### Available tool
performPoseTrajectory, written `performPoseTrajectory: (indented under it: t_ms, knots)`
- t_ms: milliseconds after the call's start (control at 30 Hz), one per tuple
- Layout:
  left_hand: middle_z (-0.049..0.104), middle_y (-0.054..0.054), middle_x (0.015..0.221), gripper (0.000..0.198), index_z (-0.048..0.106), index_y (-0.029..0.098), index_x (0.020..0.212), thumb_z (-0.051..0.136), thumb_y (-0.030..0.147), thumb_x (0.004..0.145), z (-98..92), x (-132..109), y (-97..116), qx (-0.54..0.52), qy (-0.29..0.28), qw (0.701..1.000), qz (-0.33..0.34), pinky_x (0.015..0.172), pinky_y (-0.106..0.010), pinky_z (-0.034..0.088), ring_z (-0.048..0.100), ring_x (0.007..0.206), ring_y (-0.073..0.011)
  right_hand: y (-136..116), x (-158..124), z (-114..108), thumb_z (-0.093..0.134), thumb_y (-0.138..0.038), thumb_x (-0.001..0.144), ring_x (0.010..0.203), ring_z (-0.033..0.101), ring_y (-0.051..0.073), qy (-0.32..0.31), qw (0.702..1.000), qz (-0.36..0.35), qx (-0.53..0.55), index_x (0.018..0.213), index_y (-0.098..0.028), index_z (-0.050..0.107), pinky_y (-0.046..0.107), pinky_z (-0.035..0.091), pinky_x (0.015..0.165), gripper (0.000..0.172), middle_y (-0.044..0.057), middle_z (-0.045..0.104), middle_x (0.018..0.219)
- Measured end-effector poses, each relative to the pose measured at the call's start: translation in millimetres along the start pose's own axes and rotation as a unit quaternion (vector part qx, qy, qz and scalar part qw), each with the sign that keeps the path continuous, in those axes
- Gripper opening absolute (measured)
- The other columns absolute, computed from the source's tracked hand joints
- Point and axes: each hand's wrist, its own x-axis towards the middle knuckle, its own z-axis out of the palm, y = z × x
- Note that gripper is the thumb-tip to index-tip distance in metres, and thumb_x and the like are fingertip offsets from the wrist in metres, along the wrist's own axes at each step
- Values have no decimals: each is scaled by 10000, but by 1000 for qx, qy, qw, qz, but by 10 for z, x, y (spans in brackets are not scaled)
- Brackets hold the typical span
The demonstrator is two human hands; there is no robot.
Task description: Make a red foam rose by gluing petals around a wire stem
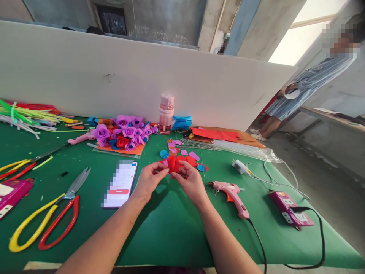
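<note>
Left hand (pixel 148 180) and right hand (pixel 192 182) pinch a red piece (pixel 173 164) between them at frame centre, seemingly shaping it; the next move looks to call for light, steady pressure. Coloured scraps (pixel 194 156) lie just beyond. On the green desk (pixel 167 232), a pink glue gun (pixel 232 193) lies lower right, scissors (pixel 70 195) lower left. Behind stands a white board (pixel 137 76); upper right, a person (pixel 309 85) stands on grey floor (pixel 302 179).

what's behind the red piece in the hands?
Loose purple, blue and red scraps show beyond it on the green table. Whatever lies directly behind the red piece is covered.
</note>
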Motion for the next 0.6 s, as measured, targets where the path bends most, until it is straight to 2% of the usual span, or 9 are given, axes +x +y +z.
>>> performPoseTrajectory:
  t_ms: [233,333,400,500,600]
  knots:
    - [674,-28,706,206,702,160,675,728,363,648,14,-17,14,-32,-12,999,-2,707,-270,426,567,714,-161,4,8,8,717,-275,660,675,675,167,22,1000,9,5,995,-223,582,312,517,711,365,-10,733,762]
    - [679,-30,698,240,714,166,675,691,405,691,-8,9,1,-85,24,996,24,705,-269,425,554,698,-148,-23,6,-4,729,-283,663,669,674,164,33,999,17,15,1006,-226,581,311,512,707,378,-18,725,723]
    - [689,-33,716,228,730,169,729,719,386,662,-27,34,-16,-99,49,994,16,659,-256,415,547,676,-139,-41,1,-10,738,-301,670,670,676,162,32,999,24,34,1021,-228,579,313,513,704,392,-17,726,723]
    - [718,-61,793,256,749,161,785,770,336,599,-37,57,-42,-68,16,997,-28,609,-243,394,563,695,-149,-50,-8,-15,754,-322,672,661,678,158,15,997,37,63,1052,-223,575,316,520,702,432,-6,734,746]
    - [724,-63,791,216,753,168,740,758,347,620,-22,46,-44,-55,-19,998,-29,625,-250,406,575,721,-162,-35,-11,-15,760,-320,674,658,683,159,7,997,39,68,1070,-216,567,313,523,699,453,3,738,752]
